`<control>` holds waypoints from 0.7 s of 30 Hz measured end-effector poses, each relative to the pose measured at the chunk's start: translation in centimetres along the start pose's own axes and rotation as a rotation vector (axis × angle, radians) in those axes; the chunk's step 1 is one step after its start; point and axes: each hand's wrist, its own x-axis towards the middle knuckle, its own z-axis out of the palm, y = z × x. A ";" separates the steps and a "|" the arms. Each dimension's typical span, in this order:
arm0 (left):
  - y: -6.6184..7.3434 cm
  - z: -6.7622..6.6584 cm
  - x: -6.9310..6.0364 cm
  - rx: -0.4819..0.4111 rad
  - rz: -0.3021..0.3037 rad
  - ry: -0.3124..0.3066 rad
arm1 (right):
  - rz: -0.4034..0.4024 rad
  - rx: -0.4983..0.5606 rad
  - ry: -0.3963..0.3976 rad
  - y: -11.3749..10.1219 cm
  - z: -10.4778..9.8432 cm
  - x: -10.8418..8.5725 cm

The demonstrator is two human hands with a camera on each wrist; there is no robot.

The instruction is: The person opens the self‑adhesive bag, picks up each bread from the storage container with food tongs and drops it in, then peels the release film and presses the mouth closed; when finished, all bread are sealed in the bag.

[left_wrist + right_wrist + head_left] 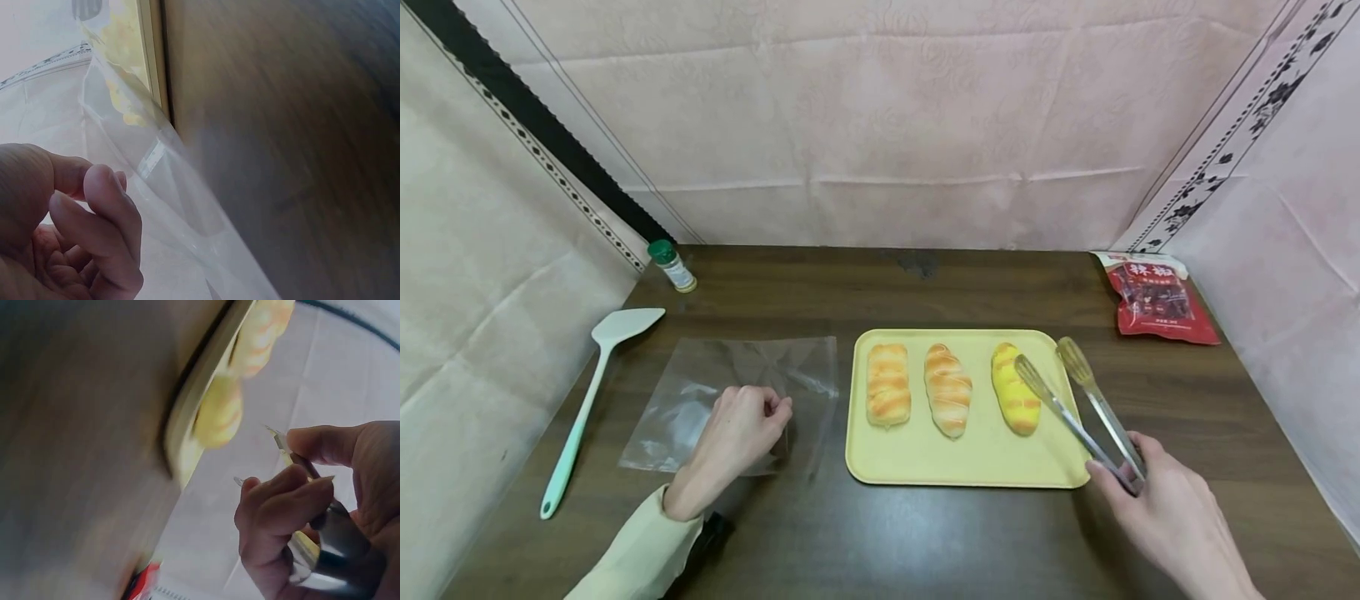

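Observation:
My left hand is over a clear plastic bag, fingers curled and thumb and fingertips pinching its film. In the left wrist view the bag rises beside the left hand. My right hand grips metal tongs, their arms apart; one tip overlaps the yellow bread in the head view, the other is right of it. In the right wrist view the right hand wraps the tongs. A rectangular bread and a twisted bread lie left of the yellow one.
The breads lie on a pale yellow tray. A mint spatula lies at the left, with a green-capped bottle behind it. At the back right is a red packet. Cloth walls border the wooden table.

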 end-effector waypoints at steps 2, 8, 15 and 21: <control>0.0 0.0 0.0 0.004 -0.001 -0.001 | -0.029 0.001 0.002 -1.0 0.5 -0.6; -0.2 -0.1 0.1 0.002 0.001 -0.005 | -0.141 0.019 -0.020 -4.4 2.2 -1.8; -0.3 -0.3 0.0 0.007 -0.011 -0.005 | -0.228 0.059 -0.142 -8.2 3.8 -2.6; -0.3 -0.2 0.0 0.000 -0.017 -0.015 | -0.317 -0.026 -0.121 -10.0 5.5 -3.3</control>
